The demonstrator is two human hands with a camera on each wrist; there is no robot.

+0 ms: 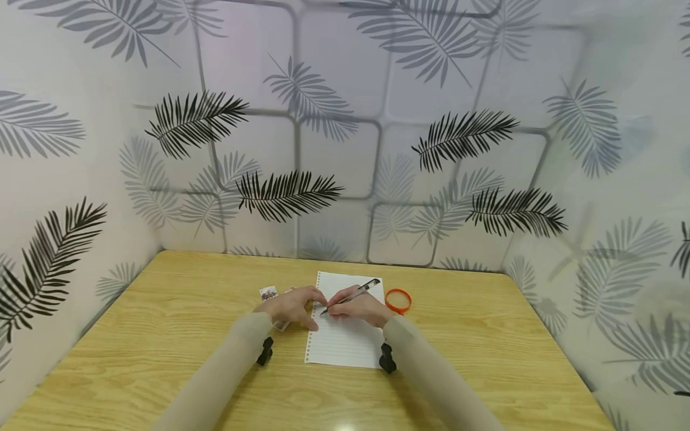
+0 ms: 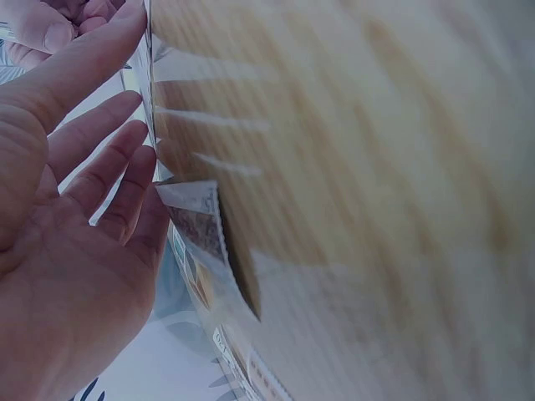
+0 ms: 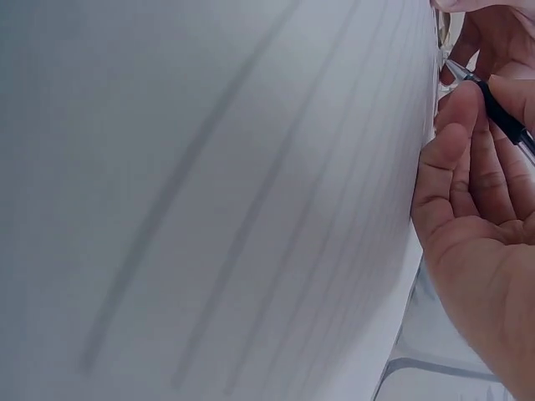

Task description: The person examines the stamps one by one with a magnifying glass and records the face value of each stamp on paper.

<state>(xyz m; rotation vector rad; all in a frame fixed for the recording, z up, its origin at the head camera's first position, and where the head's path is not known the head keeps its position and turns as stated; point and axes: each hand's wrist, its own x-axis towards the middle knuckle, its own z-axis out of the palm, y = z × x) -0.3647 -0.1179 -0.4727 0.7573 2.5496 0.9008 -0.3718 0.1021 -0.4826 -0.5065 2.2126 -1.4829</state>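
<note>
A lined sheet of paper [image 1: 345, 347] with punched holes along its left edge lies on the wooden table. My right hand [image 1: 358, 308] rests on it and pinches a pen [image 1: 366, 287], whose tip meets the paper near the left margin. In the right wrist view the pen [image 3: 501, 113] shows a dark grip and a pale metal tip. My left hand [image 1: 293, 305] lies at the sheet's left edge, fingers extended and touching the paper. Partly hidden beneath and beside that hand is a small printed packet or card [image 1: 268, 293]; the left wrist view shows its curled corner [image 2: 201, 221].
An orange-red ring [image 1: 398, 301] lies just right of the sheet. The wood-grain table [image 1: 188, 323] runs back to a wall covering [image 1: 334, 155] with leaf prints, which also closes off both sides.
</note>
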